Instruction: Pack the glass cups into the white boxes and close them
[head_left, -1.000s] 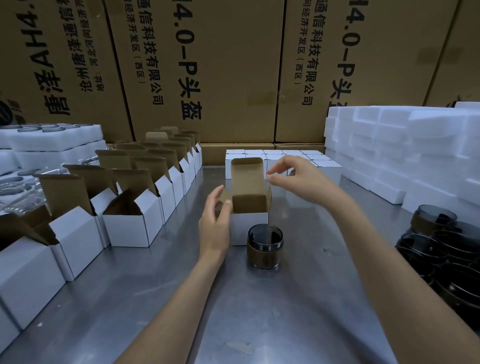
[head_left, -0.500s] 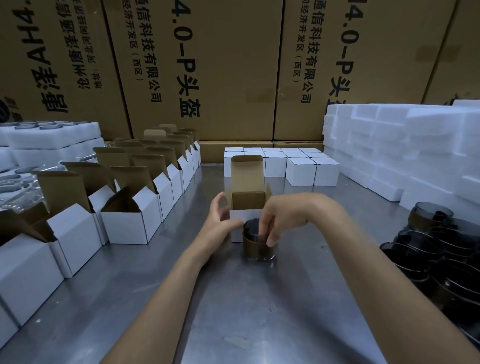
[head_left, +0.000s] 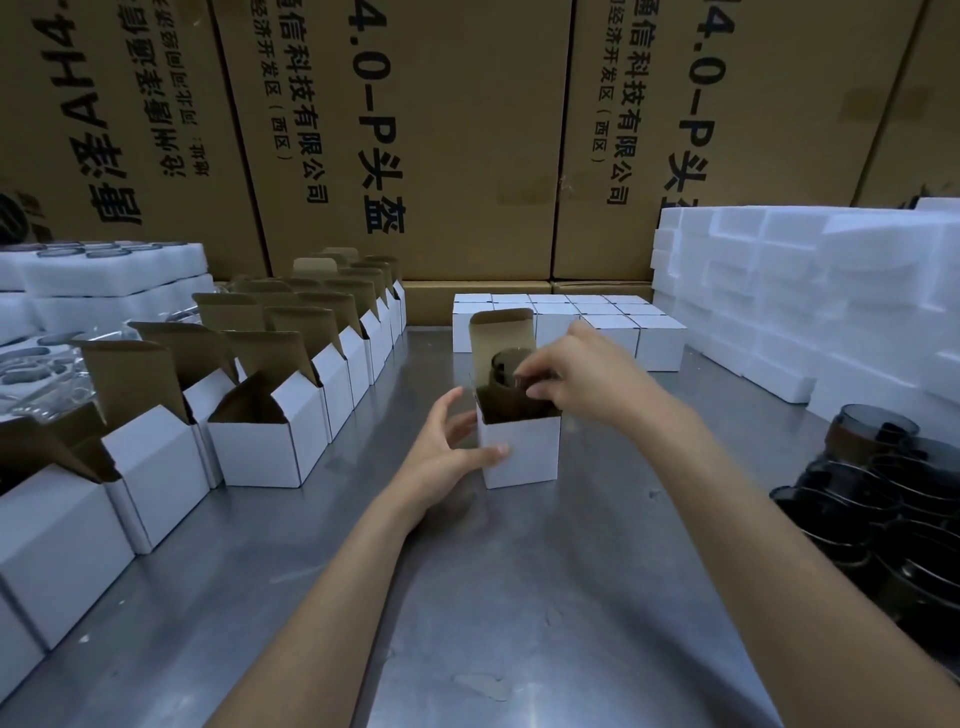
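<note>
A small white box (head_left: 524, 454) with a brown inside stands open at the table's centre, its lid flap upright. My right hand (head_left: 582, 376) grips a dark glass cup (head_left: 503, 371) by its rim, held partly inside the box's opening. My left hand (head_left: 449, 449) rests against the box's left side, thumb on its front face, fingers spread. A pile of dark glass cups (head_left: 883, 483) lies at the right edge.
Rows of open white boxes (head_left: 270, 441) line the left side. Closed white boxes (head_left: 608, 325) stand at the back centre. White foam blocks (head_left: 810, 291) are stacked at the right, foam trays (head_left: 98, 270) at the left. Big cardboard cartons (head_left: 415, 130) form the back wall.
My right hand took hold of the cup standing in front of the box, lifted it and brought it over and into the box's opening. My left hand stayed at the box's left side.
</note>
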